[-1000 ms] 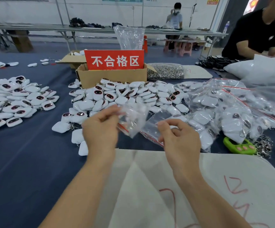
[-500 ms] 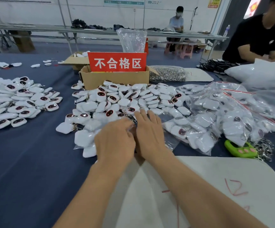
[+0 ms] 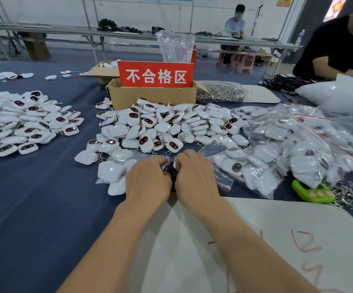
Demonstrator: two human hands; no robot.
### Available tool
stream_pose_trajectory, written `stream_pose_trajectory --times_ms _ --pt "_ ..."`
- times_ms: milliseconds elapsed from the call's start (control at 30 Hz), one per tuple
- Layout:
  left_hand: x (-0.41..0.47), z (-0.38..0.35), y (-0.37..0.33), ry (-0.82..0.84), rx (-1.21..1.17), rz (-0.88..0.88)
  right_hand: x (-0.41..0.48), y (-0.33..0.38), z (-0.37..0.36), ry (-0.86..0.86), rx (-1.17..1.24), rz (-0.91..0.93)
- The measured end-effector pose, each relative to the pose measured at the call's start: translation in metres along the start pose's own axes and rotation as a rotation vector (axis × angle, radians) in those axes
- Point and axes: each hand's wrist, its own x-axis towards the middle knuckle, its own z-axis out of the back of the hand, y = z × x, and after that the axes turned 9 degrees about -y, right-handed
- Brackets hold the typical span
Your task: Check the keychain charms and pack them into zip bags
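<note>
Left hand (image 3: pixel 148 180) and right hand (image 3: pixel 196 178) lowered from the air to the charm pile (image 3: pixel 160 127), both pinching a zip bag (image 3: pixel 164 163). Likely filling begins.

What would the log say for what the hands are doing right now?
step: bagging | left hand: pinches bag | right hand: curled beside it, grip hidden | place: front of middle charms

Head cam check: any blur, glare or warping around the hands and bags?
Head view: soft, even light; left hand and right hand sharp, curled fingers hiding what they hold; clear zip bags of white charms glint and smear toward the right edge; fisheye bends the long grey far table.
</note>
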Motion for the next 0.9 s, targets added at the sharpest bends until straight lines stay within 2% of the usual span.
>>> stream_pose_trajectory --times_ms 233,333,433,500,633,700,767,833,900 --pt "-0.004 0.006 0.0 0.036 -0.034 0.021 -0.023 -0.003 0.023 0.063 0.12 -0.103" --pt "-0.006 0.009 -0.004 0.035 0.027 -0.009 -0.029 -0.009 0.029 0.088 0.093 -0.077" --pt "-0.007 0.013 -0.009 -0.081 0.06 -0.116 -0.031 -0.017 0.034 0.179 -0.093 0.009" --pt "-0.007 0.011 -0.011 -0.155 -0.031 -0.174 -0.03 -0.018 0.037 0.182 -0.076 0.008" --pt "-0.011 0.009 -0.02 -0.103 -0.203 -0.126 -0.029 -0.018 0.043 -0.051 0.138 -0.002" --pt "-0.015 0.011 -0.022 -0.065 -0.321 -0.085 -0.026 -0.022 0.047 -0.143 0.202 -0.13" --pt "-0.017 0.012 -0.024 0.038 -0.4 -0.064 -0.024 -0.03 0.051 -0.224 0.342 -0.338" --pt "-0.016 0.012 -0.024 0.156 -0.436 -0.064 -0.024 -0.039 0.058 -0.316 0.625 -0.53" --pt "-0.016 0.012 -0.025 0.276 -0.513 -0.036 -0.027 -0.04 0.064 -0.258 1.065 -0.709"
